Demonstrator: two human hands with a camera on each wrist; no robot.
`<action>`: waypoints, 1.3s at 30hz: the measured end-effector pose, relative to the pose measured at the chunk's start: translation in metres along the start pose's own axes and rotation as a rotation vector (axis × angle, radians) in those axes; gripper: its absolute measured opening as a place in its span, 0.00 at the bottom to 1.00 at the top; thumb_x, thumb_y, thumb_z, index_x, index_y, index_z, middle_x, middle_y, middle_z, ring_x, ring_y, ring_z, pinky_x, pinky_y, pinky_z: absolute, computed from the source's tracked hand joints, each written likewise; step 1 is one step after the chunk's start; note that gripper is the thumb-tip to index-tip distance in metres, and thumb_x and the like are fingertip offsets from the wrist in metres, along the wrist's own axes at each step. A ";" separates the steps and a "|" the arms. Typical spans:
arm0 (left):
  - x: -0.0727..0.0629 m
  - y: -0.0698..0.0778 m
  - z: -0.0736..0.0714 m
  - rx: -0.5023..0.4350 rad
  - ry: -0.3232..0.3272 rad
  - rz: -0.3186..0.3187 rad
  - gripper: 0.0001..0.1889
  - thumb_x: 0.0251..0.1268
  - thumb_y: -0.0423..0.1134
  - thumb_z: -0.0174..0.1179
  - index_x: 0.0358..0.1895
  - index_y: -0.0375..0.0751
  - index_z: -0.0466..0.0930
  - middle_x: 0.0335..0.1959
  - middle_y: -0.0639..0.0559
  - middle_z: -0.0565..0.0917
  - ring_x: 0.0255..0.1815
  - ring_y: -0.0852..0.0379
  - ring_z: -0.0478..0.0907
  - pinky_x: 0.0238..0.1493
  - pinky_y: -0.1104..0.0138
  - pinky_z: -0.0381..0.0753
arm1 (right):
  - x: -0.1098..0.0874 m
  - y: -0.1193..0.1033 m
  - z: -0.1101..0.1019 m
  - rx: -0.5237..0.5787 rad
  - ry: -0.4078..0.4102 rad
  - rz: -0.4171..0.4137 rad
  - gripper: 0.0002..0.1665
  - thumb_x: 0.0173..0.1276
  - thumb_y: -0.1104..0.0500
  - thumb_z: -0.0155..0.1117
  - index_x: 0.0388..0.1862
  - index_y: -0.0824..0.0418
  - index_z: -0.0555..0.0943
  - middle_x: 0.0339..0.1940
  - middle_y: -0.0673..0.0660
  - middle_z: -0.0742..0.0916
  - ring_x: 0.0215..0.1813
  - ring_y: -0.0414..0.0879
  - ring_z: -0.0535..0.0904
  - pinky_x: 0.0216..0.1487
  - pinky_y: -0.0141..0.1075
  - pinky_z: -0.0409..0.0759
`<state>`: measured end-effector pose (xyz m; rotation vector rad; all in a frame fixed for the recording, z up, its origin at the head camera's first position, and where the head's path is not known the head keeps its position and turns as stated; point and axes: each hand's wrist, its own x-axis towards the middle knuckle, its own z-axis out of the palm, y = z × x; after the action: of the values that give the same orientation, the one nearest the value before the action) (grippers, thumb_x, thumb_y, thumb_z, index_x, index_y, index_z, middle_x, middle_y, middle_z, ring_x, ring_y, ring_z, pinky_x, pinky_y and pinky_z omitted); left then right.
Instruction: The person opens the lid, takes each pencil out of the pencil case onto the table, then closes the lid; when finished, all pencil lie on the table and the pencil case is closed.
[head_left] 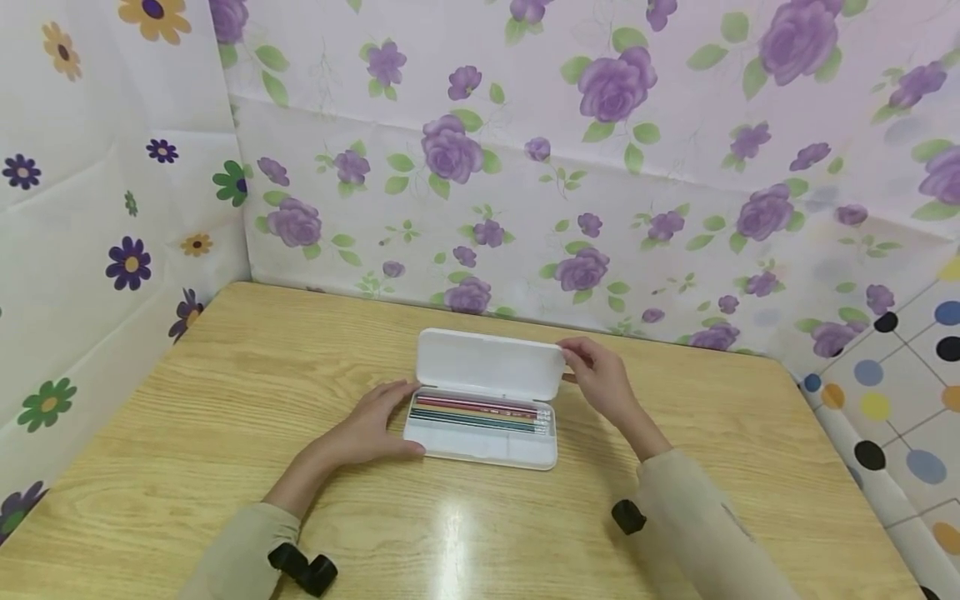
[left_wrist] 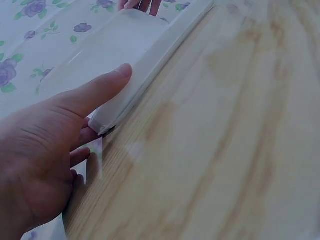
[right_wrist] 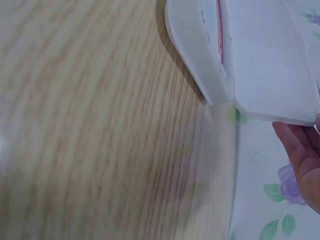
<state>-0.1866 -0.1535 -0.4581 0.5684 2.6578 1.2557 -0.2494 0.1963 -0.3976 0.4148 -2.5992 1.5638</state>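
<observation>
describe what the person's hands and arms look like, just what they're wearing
Both the left hand and right hand are bare, with no gloves or rings showing. The left sleeve and right sleeve are long, plain and beige. A black two-lobed piece shows at the left cuff, and a smaller black piece beside the right sleeve.

2 beige sleeves (head_left: 701, 525), black wrist devices (head_left: 628, 517).
</observation>
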 end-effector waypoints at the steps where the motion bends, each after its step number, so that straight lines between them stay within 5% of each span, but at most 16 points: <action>1: 0.000 0.000 0.000 -0.006 0.001 -0.002 0.53 0.43 0.57 0.75 0.74 0.42 0.59 0.71 0.34 0.58 0.71 0.34 0.52 0.64 0.38 0.56 | 0.002 0.001 0.000 -0.008 -0.003 0.001 0.12 0.74 0.70 0.52 0.52 0.74 0.78 0.46 0.69 0.83 0.49 0.61 0.81 0.42 0.44 0.82; 8: -0.002 0.000 0.000 -0.013 0.004 0.006 0.54 0.43 0.56 0.76 0.73 0.38 0.60 0.71 0.33 0.58 0.72 0.34 0.50 0.65 0.39 0.54 | 0.014 0.008 0.005 -0.044 -0.028 0.059 0.16 0.74 0.70 0.51 0.57 0.74 0.77 0.51 0.70 0.82 0.50 0.60 0.81 0.43 0.47 0.82; 19: 0.000 -0.003 0.002 -0.012 0.002 0.026 0.53 0.43 0.57 0.76 0.73 0.38 0.60 0.71 0.33 0.58 0.72 0.35 0.50 0.65 0.38 0.54 | 0.022 0.032 0.015 -0.114 0.046 0.068 0.16 0.69 0.74 0.56 0.54 0.75 0.79 0.48 0.69 0.82 0.45 0.58 0.81 0.36 0.34 0.83; 29: -0.002 -0.004 0.001 -0.010 0.018 0.027 0.53 0.43 0.56 0.76 0.72 0.37 0.62 0.70 0.32 0.59 0.71 0.34 0.51 0.64 0.38 0.54 | 0.028 0.044 0.021 -0.343 -0.082 0.156 0.18 0.72 0.67 0.56 0.59 0.69 0.79 0.53 0.65 0.84 0.48 0.53 0.78 0.48 0.43 0.78; 33: -0.002 -0.003 0.001 -0.008 0.015 0.035 0.53 0.43 0.56 0.76 0.72 0.36 0.62 0.70 0.32 0.60 0.71 0.34 0.52 0.64 0.39 0.55 | 0.026 0.043 0.018 -0.335 -0.084 0.161 0.18 0.73 0.66 0.55 0.60 0.68 0.78 0.53 0.64 0.83 0.48 0.52 0.77 0.48 0.42 0.78; 39: 0.000 -0.002 0.000 -0.006 0.012 0.032 0.53 0.43 0.57 0.76 0.73 0.38 0.61 0.70 0.33 0.59 0.71 0.35 0.52 0.64 0.38 0.55 | 0.021 0.028 0.010 -0.177 -0.040 0.141 0.18 0.72 0.67 0.56 0.60 0.69 0.77 0.49 0.66 0.82 0.41 0.53 0.80 0.38 0.40 0.82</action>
<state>-0.1867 -0.1546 -0.4593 0.6075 2.6640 1.2787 -0.2765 0.1963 -0.4219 0.2565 -2.8238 1.3591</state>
